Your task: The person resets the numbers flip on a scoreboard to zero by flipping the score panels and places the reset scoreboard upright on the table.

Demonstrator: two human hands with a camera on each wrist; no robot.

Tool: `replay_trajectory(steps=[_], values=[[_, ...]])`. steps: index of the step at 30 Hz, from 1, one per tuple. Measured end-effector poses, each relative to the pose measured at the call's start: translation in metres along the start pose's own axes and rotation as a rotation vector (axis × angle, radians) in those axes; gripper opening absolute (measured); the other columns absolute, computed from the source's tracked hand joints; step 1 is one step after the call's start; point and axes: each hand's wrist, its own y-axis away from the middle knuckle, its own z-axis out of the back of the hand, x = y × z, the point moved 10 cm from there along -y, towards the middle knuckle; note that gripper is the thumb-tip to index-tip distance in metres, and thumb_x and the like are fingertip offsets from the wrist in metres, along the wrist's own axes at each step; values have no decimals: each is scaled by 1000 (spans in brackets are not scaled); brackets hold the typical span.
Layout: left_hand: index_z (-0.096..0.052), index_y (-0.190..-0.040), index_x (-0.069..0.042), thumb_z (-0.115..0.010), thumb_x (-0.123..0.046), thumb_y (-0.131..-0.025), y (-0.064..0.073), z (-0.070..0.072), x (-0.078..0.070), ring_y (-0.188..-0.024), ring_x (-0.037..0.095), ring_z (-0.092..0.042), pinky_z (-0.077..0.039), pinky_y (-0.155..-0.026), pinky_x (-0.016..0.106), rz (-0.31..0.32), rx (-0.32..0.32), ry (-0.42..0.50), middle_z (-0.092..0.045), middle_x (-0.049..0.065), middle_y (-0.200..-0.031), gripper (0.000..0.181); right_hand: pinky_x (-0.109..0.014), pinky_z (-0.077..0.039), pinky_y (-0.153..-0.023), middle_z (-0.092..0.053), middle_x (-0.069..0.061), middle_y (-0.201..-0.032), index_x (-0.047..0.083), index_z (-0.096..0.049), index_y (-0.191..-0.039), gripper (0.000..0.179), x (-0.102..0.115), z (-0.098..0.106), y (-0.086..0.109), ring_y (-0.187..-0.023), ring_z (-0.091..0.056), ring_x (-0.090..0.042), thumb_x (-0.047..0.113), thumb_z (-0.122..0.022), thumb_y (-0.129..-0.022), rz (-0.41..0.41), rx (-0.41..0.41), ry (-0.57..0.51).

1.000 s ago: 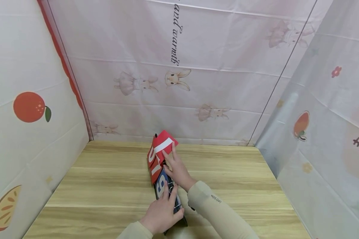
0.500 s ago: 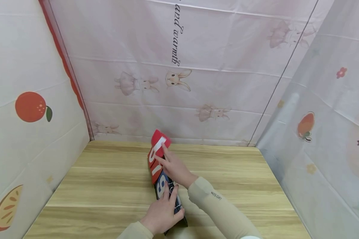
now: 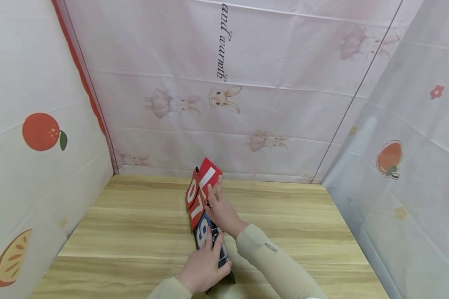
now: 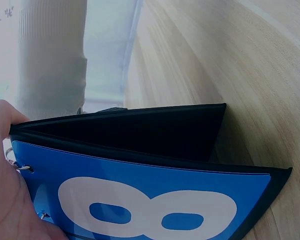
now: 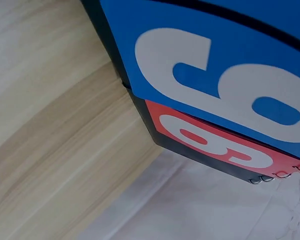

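A tabletop flip scoreboard (image 3: 224,261) with black folding panels stands tent-like on the table, its ring-bound ridge running away from me. Over the near end of that ridge my left hand (image 3: 202,265) grips it, fingers on the left face and thumb on the right. A blue card with a white 8 (image 4: 150,205) shows beside this hand in the left wrist view. My right hand (image 3: 226,214) touches a raised red card (image 3: 208,171) at the far end, its fingers extended along the card. A blue 6 card (image 5: 225,85) and red number cards (image 3: 191,192) hang from the rings.
The scoreboard rests on a wood-grain table (image 3: 134,232). Printed cloth hangs behind it as a back wall (image 3: 284,104), with more cloth at the left (image 3: 7,174) and right (image 3: 415,145).
The right hand first moves left, lowering the red card toward the left face, then returns right with the card raised again. The left hand stays in place on the scoreboard.
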Motion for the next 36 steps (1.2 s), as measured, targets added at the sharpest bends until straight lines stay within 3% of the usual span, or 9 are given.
replay_trajectory(steps=[3, 9, 13, 18, 23, 27, 33, 36], values=[[-23, -147, -4, -45, -57, -89, 0, 0, 0, -124, 41, -40, -51, -72, 48, 0, -2, -6, -20, 35, -144, 81, -24, -52, -64, 16, -29, -148, 7, 16, -147, 113, -3, 1, 2, -75, -63, -21, 1, -72, -77, -43, -12, 7], [-23, -147, -3, -44, -57, -89, 0, 0, 0, -124, 41, -39, -50, -74, 50, 3, 0, -9, -20, 35, -144, 82, -26, -52, -69, 14, -28, -149, 3, 18, -145, 111, -8, -3, 7, -100, -62, -24, 0, -71, -78, -87, -30, -10], [-23, -147, -3, -44, -58, -89, 0, 1, 0, -124, 42, -39, -50, -74, 51, -1, -3, -13, -20, 36, -144, 82, -26, -52, -69, 13, -29, -149, 3, 17, -145, 111, -8, -3, 7, -100, -63, -21, 0, -71, -78, -85, -24, -43], [-22, -147, -4, -44, -57, -90, 0, 1, -1, -124, 42, -40, -50, -74, 50, -5, -7, -11, -20, 36, -144, 82, -23, -51, -72, 10, -29, -149, -5, 5, -146, 97, -7, -8, 4, -98, -64, -19, -2, -68, -82, -89, 66, -137], [-21, -148, -4, -44, -57, -90, 0, 3, -1, -124, 41, -40, -50, -74, 49, -4, -4, -4, -18, 35, -144, 81, -23, -49, -79, 12, -25, -151, -2, 1, -147, 88, -10, -16, 2, -105, -61, -16, -2, -62, -86, -127, 185, -231], [-21, -148, -4, -44, -56, -90, 1, 3, -2, -124, 41, -40, -50, -73, 49, -6, -2, -5, -18, 36, -144, 81, -18, -49, -74, 18, -22, -151, -2, 4, -147, 89, -13, -21, 3, -104, -61, -14, 2, -61, -88, -152, 229, -194], [-22, -147, -4, -44, -56, -90, 1, 3, -1, -123, 41, -42, -50, -73, 50, 1, -3, -1, -19, 35, -144, 81, -11, -45, -59, 22, -21, -150, -3, 12, -145, 93, -14, -22, 2, -100, -62, -15, 3, -62, -87, -167, 231, -184], [-22, -147, -4, -45, -56, -89, 1, 3, -1, -123, 41, -42, -50, -72, 50, 3, -2, 3, -19, 35, -144, 81, -12, -46, -60, 24, -21, -150, -2, 15, -144, 96, -15, -21, 2, -98, -63, -16, 2, -62, -87, -187, 225, -189]])
